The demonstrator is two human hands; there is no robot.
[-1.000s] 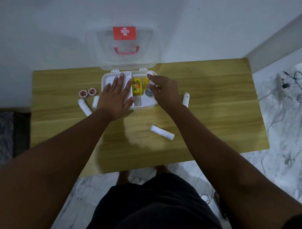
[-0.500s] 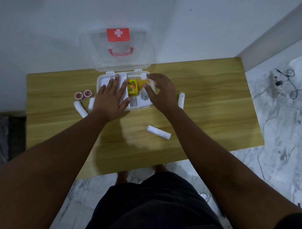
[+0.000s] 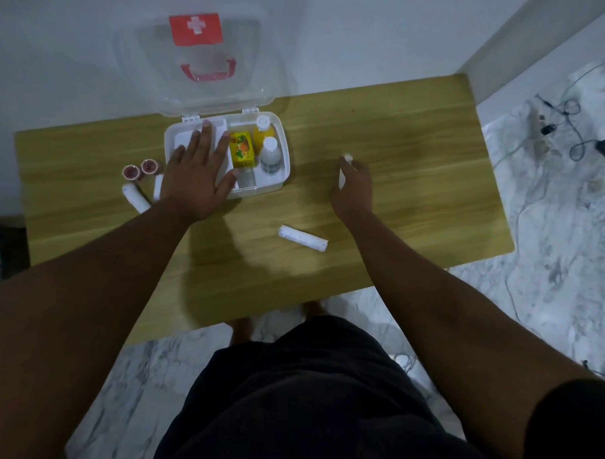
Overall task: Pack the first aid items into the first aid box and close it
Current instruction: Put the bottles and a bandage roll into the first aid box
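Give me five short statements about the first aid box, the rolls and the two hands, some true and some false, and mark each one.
1. The lid of the first aid box stands open. True.
2. The left hand lies flat, fingers spread, over the left part of the box. True.
3. The right hand is reaching into the box. False: it is on the table to the right of the box, closed around a white roll.
4. The yellow packet lies on the table outside the box. False: it sits inside the box, beside two bottles.
5. One white roll lies untouched on the table, nearer the person than the box. True.
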